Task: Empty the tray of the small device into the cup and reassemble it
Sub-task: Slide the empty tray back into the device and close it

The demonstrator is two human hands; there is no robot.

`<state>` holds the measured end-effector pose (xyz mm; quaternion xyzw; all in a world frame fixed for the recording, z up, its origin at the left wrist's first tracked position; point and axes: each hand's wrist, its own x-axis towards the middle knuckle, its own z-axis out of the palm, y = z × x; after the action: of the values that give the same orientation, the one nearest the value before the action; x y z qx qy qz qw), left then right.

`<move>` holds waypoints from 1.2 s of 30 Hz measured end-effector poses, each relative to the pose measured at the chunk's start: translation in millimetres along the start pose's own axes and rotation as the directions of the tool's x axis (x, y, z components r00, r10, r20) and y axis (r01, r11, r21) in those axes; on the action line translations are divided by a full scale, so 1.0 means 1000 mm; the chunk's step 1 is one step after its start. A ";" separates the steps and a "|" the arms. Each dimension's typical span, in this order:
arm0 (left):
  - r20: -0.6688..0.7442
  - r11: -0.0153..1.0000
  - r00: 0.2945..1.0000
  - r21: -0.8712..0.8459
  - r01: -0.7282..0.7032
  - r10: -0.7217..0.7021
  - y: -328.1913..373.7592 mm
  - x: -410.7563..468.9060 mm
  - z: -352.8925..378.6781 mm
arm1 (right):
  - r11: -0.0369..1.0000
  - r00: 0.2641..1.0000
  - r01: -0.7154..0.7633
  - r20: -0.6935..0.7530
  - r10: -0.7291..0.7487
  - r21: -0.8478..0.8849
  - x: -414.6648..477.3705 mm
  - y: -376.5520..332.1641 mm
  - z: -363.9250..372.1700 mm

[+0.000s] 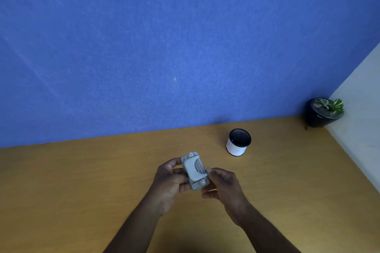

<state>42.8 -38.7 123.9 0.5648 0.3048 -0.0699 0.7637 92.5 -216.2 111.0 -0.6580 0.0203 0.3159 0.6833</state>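
A small grey device, with a pale handle on top and a clear plastic base, is held above the wooden table. My left hand grips its left side with fingers curled around it. My right hand pinches its right side near the lower end. The tray on its underside is hidden from me. The cup, white outside and black inside, stands upright on the table to the upper right of the device, a hand's width away.
A blue fabric wall rises behind the table. A black pot with a small green plant sits in the far right corner beside a white side wall.
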 end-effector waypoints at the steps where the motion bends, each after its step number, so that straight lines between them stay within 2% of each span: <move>1: 0.015 1.000 1.000 0.003 0.006 -0.006 -0.001 -0.001 0.000 | 1.000 1.000 0.007 -0.003 -0.007 -0.017 0.000 -0.001 -0.001; 5: 0.061 0.999 0.998 0.035 0.018 -0.020 -0.006 -0.004 0.001 | 0.994 0.999 0.033 -0.003 -0.034 -0.106 0.002 -0.003 -0.006; 11: 0.073 0.998 0.997 0.057 0.033 -0.037 -0.015 -0.005 0.002 | 0.988 0.998 0.037 -0.047 -0.045 -0.151 0.004 0.007 -0.006; 15: 0.058 0.998 0.997 0.046 0.042 -0.045 -0.018 -0.003 0.004 | 0.981 0.990 0.034 -0.130 -0.060 -0.191 0.006 0.010 -0.006; 18: 0.035 0.998 0.998 0.011 0.058 -0.058 -0.021 -0.001 0.006 | 0.936 0.960 0.058 -0.238 -0.148 -0.348 0.008 0.011 -0.005; 21: 0.001 0.997 0.997 -0.017 0.078 -0.078 -0.025 0.001 0.006 | 0.872 0.943 0.098 -0.236 -0.236 -0.480 0.008 0.008 -0.006; 25: -0.002 0.996 0.996 -0.023 0.086 -0.086 -0.030 0.003 0.007 | 0.744 0.975 0.026 -0.148 -0.167 -0.667 0.004 0.010 -0.002; 28: -0.013 0.995 0.995 -0.017 0.095 -0.096 -0.035 0.005 0.007 | 0.688 0.980 -0.009 -0.143 -0.138 -0.726 0.003 0.014 0.003; 36: 0.024 0.995 0.995 0.010 0.099 -0.100 -0.059 0.022 -0.001 | 0.679 0.988 -0.062 -0.141 -0.062 -0.732 0.012 0.024 0.001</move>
<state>34.0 -53.7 63.1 0.5512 0.3228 -0.1161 0.7606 91.0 -211.8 84.3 -0.8989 -0.0553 0.2455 0.3587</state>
